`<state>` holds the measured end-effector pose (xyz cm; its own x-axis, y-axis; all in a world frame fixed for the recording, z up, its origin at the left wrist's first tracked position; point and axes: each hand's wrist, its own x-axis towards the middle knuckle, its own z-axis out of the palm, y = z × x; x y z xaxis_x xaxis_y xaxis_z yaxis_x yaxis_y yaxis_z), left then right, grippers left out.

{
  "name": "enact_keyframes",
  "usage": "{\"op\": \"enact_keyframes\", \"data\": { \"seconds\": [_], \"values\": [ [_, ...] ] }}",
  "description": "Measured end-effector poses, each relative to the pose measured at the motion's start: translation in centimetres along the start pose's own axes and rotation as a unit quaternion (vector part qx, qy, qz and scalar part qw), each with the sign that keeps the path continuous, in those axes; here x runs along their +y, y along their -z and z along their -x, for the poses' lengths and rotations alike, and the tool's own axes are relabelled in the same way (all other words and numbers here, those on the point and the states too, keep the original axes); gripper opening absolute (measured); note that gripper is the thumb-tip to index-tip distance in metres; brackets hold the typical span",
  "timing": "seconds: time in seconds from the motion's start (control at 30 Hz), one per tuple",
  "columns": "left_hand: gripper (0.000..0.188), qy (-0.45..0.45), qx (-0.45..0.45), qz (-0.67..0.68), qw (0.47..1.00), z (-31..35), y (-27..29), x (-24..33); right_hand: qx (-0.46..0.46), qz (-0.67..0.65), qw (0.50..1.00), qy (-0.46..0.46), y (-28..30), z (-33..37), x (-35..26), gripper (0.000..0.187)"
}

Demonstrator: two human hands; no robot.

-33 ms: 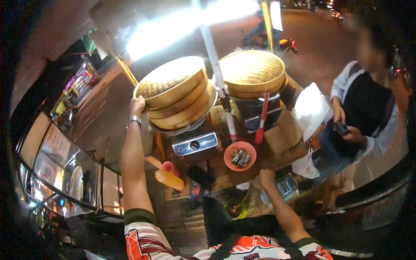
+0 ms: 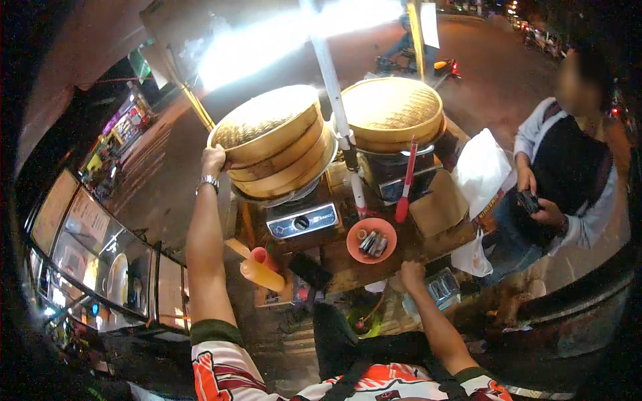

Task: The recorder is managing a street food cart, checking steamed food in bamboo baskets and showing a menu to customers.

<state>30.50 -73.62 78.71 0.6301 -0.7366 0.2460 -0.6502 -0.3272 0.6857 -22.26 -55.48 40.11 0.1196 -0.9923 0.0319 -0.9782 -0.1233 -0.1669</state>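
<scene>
My left hand (image 2: 212,158), a watch at its wrist, is closed on the left side of a stacked bamboo steamer (image 2: 281,157) with a woven lid. That stack stands on a stove (image 2: 303,220) with a round knob. At the table's front edge, my right hand (image 2: 411,271) is curled into a fist; anything inside it is hidden. A pink bowl (image 2: 353,250) with small dark and silvery pieces lies just beyond that hand. Behind the bowl, red tongs (image 2: 402,207) hang upright in front of a second bamboo steamer (image 2: 388,110).
A pale pole (image 2: 328,73) rises between the steamers. A yellow squeeze bottle (image 2: 262,275) and a pink cup stand at the left. An open cardboard box (image 2: 438,204) and white plastic bags (image 2: 483,167) are at the right, beside a person (image 2: 568,167) holding a dark object.
The whole view has shifted very slightly. Both hands keep their places on the steamer and at the table edge.
</scene>
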Motion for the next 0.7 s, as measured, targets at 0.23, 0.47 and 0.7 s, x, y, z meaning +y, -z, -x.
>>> {"op": "enact_keyframes", "data": {
  "seconds": [0.23,0.47,0.7],
  "values": [
    [0.049,-0.073,0.064,0.034,0.995,0.7,0.2,1.4,0.018,0.028,0.999,-0.026,-2.4,-0.6,0.4,0.021],
    [0.05,-0.095,0.127,-0.102,0.982,-6.0,5.5,0.6,-0.029,0.006,1.0,-0.003,-2.8,-1.2,-0.7,0.017],
    [0.04,-0.17,0.082,0.112,0.976,-5.4,6.9,3.3,0.085,0.019,0.996,0.025,-4.4,-0.6,2.2,0.02]
  ]
}}
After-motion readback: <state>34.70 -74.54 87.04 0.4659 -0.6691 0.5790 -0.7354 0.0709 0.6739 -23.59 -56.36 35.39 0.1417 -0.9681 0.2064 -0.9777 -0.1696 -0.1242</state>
